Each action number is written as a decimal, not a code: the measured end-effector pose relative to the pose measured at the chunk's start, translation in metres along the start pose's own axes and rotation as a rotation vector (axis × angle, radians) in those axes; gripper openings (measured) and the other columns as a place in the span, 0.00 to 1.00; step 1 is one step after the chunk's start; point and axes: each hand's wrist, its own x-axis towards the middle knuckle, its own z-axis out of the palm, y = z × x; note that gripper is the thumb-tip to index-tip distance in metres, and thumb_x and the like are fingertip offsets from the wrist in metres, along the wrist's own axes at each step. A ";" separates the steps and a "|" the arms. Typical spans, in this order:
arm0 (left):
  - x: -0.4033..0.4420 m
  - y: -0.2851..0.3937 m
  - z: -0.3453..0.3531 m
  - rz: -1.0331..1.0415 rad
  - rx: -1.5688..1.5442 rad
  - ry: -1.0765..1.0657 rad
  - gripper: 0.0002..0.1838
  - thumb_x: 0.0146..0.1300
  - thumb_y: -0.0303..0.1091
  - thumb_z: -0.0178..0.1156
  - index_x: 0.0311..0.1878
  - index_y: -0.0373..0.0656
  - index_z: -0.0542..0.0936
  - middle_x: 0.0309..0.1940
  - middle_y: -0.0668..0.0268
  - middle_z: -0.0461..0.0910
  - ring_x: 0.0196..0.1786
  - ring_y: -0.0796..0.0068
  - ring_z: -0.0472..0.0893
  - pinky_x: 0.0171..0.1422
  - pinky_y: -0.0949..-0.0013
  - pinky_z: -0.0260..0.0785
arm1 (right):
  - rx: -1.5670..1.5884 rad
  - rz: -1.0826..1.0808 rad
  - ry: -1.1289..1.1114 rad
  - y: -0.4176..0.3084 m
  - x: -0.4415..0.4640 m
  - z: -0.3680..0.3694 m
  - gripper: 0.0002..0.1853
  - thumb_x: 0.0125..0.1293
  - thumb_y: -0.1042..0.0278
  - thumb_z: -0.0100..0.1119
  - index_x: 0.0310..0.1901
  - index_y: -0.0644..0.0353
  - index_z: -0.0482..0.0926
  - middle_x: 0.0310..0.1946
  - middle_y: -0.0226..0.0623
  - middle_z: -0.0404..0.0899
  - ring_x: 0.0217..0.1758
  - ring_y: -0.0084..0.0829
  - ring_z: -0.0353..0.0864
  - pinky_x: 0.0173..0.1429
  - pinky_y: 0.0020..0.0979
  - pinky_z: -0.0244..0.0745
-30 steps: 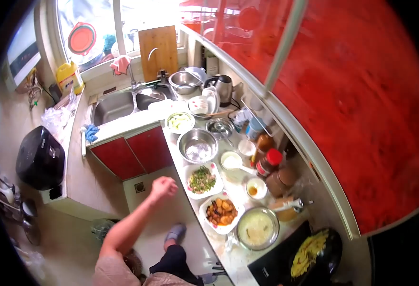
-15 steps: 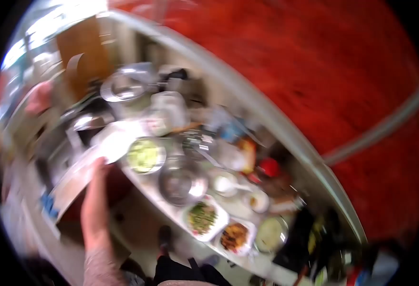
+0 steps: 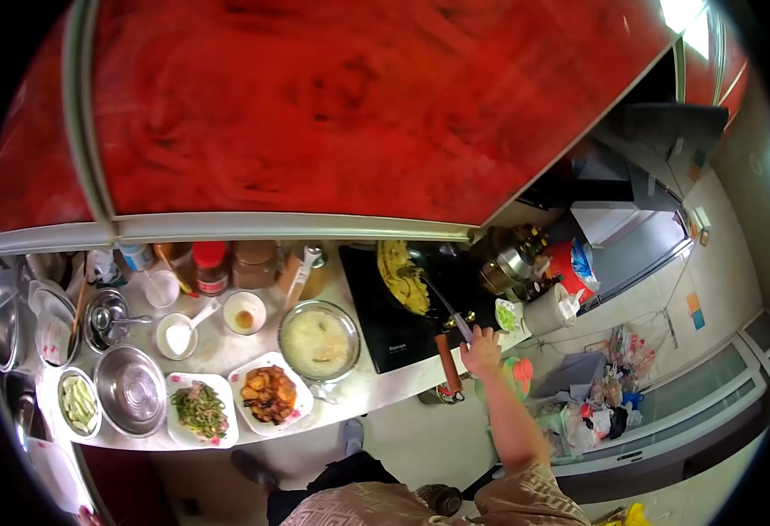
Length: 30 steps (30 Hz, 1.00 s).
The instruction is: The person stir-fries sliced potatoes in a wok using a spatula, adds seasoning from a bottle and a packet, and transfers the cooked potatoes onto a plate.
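My right hand (image 3: 481, 351) is closed round the end of a spatula (image 3: 444, 302) with a dark shaft. The spatula's far end reaches into yellow food (image 3: 400, 280) in a dark wok on the black cooktop (image 3: 385, 346). The wok's wooden handle (image 3: 448, 363) juts toward me, just left of that hand. At the lower left edge, only the fingertips of my left hand (image 3: 88, 516) show, at the rim of a white plate (image 3: 55, 472); the rest is out of view.
Along the counter's front stand a bowl of pale green slices (image 3: 79, 402), a steel bowl (image 3: 130, 391), a plate of greens (image 3: 200, 410), a plate of browned chunks (image 3: 268, 394) and a bowl of pale liquid (image 3: 319, 341). Red cabinets (image 3: 315, 105) overhang the counter. Bottles (image 3: 525, 263) stand beyond the wok.
My view has swung from the sink side to the cooktop. My right hand, unseen before, now holds the spatula. My left hand and the white plate have shifted to the lower left edge.
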 end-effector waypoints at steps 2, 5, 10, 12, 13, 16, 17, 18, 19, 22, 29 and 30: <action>-0.055 0.002 0.029 0.012 0.017 -0.042 0.26 0.63 0.50 0.57 0.56 0.40 0.74 0.48 0.62 0.78 0.50 0.67 0.76 0.60 0.66 0.69 | -0.020 0.024 -0.155 0.012 0.021 0.018 0.33 0.58 0.53 0.62 0.62 0.55 0.64 0.53 0.43 0.68 0.61 0.45 0.68 0.56 0.49 0.72; -0.132 -0.017 0.079 0.015 0.025 -0.141 0.25 0.63 0.49 0.56 0.55 0.41 0.75 0.46 0.62 0.79 0.48 0.68 0.77 0.59 0.64 0.70 | 0.125 -0.190 -0.188 0.037 0.053 0.056 0.36 0.57 0.57 0.60 0.66 0.55 0.59 0.53 0.50 0.72 0.51 0.50 0.78 0.53 0.46 0.76; -0.243 -0.082 0.161 -0.034 0.025 -0.329 0.22 0.65 0.49 0.54 0.53 0.42 0.77 0.42 0.64 0.81 0.45 0.70 0.78 0.58 0.63 0.71 | 0.249 -0.449 0.012 0.057 0.096 0.016 0.32 0.57 0.63 0.54 0.66 0.57 0.63 0.41 0.53 0.79 0.37 0.54 0.82 0.44 0.47 0.79; -0.229 -0.126 0.170 -0.182 -0.034 -0.559 0.21 0.65 0.49 0.53 0.53 0.43 0.78 0.41 0.64 0.81 0.44 0.70 0.79 0.58 0.62 0.72 | 0.219 -0.513 -0.092 0.077 0.102 -0.034 0.29 0.59 0.65 0.50 0.65 0.57 0.63 0.40 0.57 0.78 0.35 0.55 0.81 0.41 0.52 0.77; -0.318 -0.122 0.225 -0.019 0.158 -0.253 0.29 0.60 0.55 0.62 0.57 0.46 0.75 0.45 0.61 0.79 0.52 0.73 0.75 0.68 0.66 0.62 | 0.229 -0.516 -0.104 0.093 0.099 -0.047 0.29 0.59 0.65 0.50 0.65 0.57 0.63 0.40 0.57 0.78 0.35 0.55 0.81 0.41 0.52 0.77; -0.394 -0.130 0.321 -0.289 -0.197 -0.604 0.09 0.60 0.33 0.55 0.40 0.39 0.76 0.40 0.63 0.79 0.46 0.67 0.79 0.51 0.69 0.73 | 0.234 -0.688 -0.164 0.133 0.105 -0.074 0.28 0.61 0.66 0.50 0.65 0.57 0.65 0.31 0.55 0.79 0.27 0.53 0.81 0.34 0.50 0.77; -0.399 -0.143 0.328 -0.291 -0.187 -0.588 0.13 0.56 0.29 0.53 0.44 0.38 0.76 0.42 0.63 0.79 0.48 0.68 0.78 0.54 0.69 0.71 | 0.217 -0.726 -0.208 0.139 0.103 -0.077 0.28 0.61 0.66 0.50 0.65 0.58 0.65 0.30 0.55 0.79 0.27 0.53 0.81 0.33 0.50 0.77; -0.400 -0.157 0.338 -0.290 -0.170 -0.576 0.18 0.53 0.26 0.52 0.49 0.37 0.76 0.44 0.62 0.78 0.49 0.68 0.78 0.57 0.69 0.70 | 0.207 -0.758 -0.253 0.142 0.101 -0.076 0.28 0.61 0.66 0.50 0.65 0.60 0.65 0.29 0.55 0.79 0.27 0.52 0.81 0.33 0.50 0.77; -0.422 -0.155 0.363 -0.253 -0.213 -0.612 0.18 0.53 0.25 0.51 0.49 0.36 0.75 0.44 0.63 0.78 0.48 0.69 0.77 0.55 0.71 0.69 | 0.209 -0.781 -0.258 0.142 0.099 -0.068 0.28 0.62 0.66 0.50 0.64 0.62 0.65 0.29 0.55 0.79 0.27 0.52 0.81 0.32 0.49 0.77; -0.478 -0.139 0.423 -0.245 -0.224 -0.686 0.18 0.51 0.21 0.48 0.47 0.34 0.75 0.40 0.65 0.77 0.40 0.74 0.76 0.50 0.74 0.67 | 0.242 -0.804 -0.266 0.114 0.099 -0.040 0.27 0.63 0.66 0.50 0.63 0.66 0.65 0.32 0.54 0.79 0.27 0.51 0.81 0.29 0.48 0.77; -0.505 -0.131 0.472 -0.362 -0.227 -0.781 0.23 0.47 0.18 0.45 0.50 0.36 0.73 0.34 0.65 0.75 0.33 0.73 0.75 0.44 0.67 0.72 | 0.275 -0.593 -0.047 0.082 0.124 -0.037 0.19 0.67 0.65 0.47 0.56 0.65 0.70 0.40 0.54 0.78 0.31 0.54 0.82 0.38 0.51 0.78; -0.504 -0.133 0.473 -0.360 -0.204 -0.813 0.24 0.47 0.18 0.45 0.51 0.36 0.73 0.35 0.64 0.76 0.33 0.73 0.75 0.45 0.67 0.73 | 0.283 -0.548 -0.049 0.088 0.132 -0.047 0.17 0.67 0.65 0.47 0.52 0.65 0.72 0.38 0.55 0.79 0.32 0.54 0.82 0.39 0.51 0.78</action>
